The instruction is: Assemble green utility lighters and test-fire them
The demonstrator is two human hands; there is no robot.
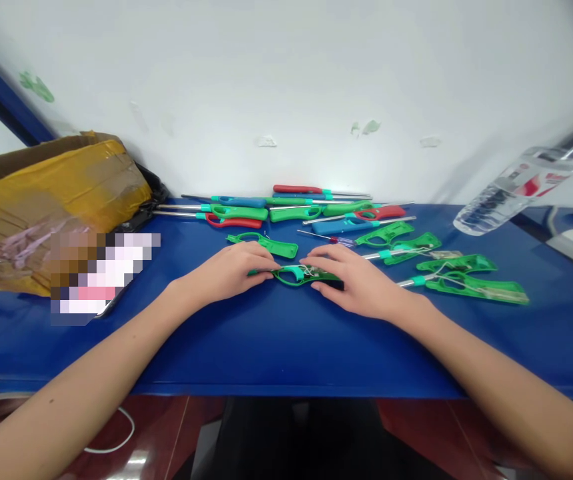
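Facing a white wall [286, 87] across a blue table [281, 353]: holding an open lighter [296, 273] mid-table, pinching its neck in the left hand [236, 270], clasping its handle in the right hand [361, 280]. Likely feeling light and stiff, but fragile around the wire [308, 269]; probably best being gripped by shell edges. Counting outward: one screwdriver [341, 241], two opened lighters [471, 287] at right, about ten closed lighters [241, 213] behind, one box [26, 220], one bottle [521, 183].

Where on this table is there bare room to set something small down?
The widest bare patch of blue table lies between the left hand, right hand and near edge. Another lies between the right forearm and the opened green lighters. It is crowded along the wall, where whole lighters lie bunched.
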